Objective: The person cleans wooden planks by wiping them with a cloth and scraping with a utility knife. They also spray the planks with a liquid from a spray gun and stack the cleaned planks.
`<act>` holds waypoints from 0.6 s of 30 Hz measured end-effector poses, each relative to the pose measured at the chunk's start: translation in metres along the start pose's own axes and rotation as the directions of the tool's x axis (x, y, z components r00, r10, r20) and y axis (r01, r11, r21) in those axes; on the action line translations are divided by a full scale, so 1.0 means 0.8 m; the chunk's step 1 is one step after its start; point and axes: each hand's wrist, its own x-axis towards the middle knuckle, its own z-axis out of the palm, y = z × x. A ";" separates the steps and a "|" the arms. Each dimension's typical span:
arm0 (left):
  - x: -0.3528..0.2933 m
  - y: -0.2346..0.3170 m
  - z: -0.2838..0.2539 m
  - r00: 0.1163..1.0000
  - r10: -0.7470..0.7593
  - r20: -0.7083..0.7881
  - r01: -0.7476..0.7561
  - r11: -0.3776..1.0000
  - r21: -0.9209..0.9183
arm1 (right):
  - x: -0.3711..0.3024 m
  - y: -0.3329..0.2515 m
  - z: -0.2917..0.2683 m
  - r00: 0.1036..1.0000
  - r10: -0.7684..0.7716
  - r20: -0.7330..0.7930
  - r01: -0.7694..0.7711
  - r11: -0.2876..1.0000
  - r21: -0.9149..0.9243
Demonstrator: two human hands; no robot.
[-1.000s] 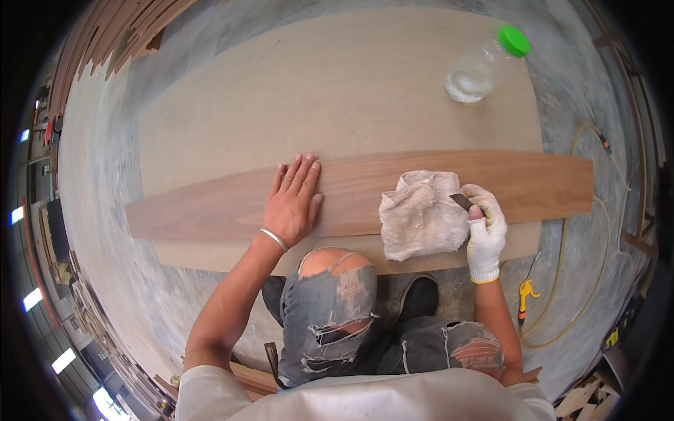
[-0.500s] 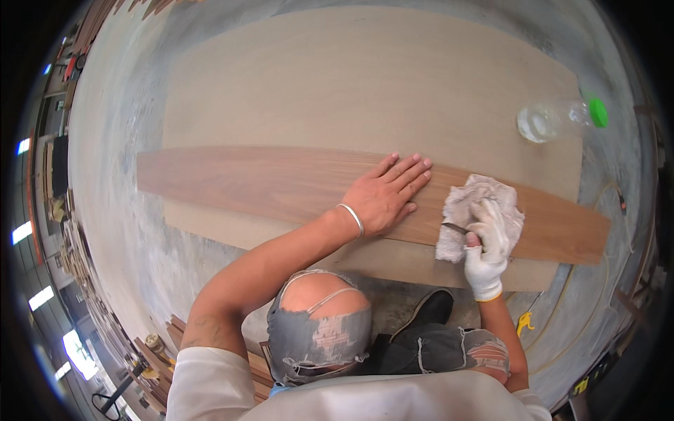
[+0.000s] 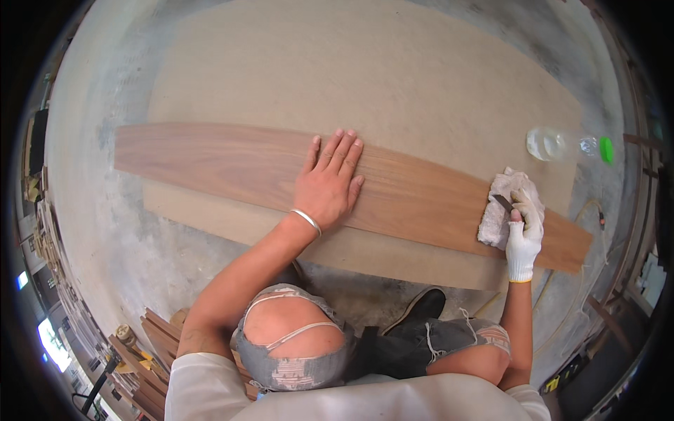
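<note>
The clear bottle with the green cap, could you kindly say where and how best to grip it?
I'd probably grip the clear body of the bottle, coming from the picture's lower side: in view it runs left to right, green cap at the right end, so a rounded flank faces that way.

A: Board's state?
B: Long brown wood pc., visible grain, narrower twd both ends. Lies flat on tan sheet, slanting from upper L to lower R, both ends past the sheet's edges.
A: Cloth?
B: Whitish, crumpled, approx. folded to a pad. On the board nr its R end, poking slightly past the far edge.
A: And the dark strip?
B: Short, flat, tilted, over the cloth; can't tell if touching.
</note>
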 end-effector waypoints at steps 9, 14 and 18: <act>-0.009 -0.009 -0.005 0.999 -0.037 -0.006 0.036 0.992 -0.121 | 0.096 -0.127 0.076 0.927 -0.213 0.308 0.246 0.967 -0.071; -0.061 -0.076 -0.014 0.968 -0.247 -0.045 0.245 0.969 -0.036 | 0.166 -0.164 0.128 0.593 -0.361 0.720 0.563 0.825 -0.049; -0.079 -0.096 -0.016 0.936 -0.341 -0.087 0.345 0.938 0.030 | 0.199 -0.219 0.170 0.420 -0.325 0.847 0.573 0.819 0.030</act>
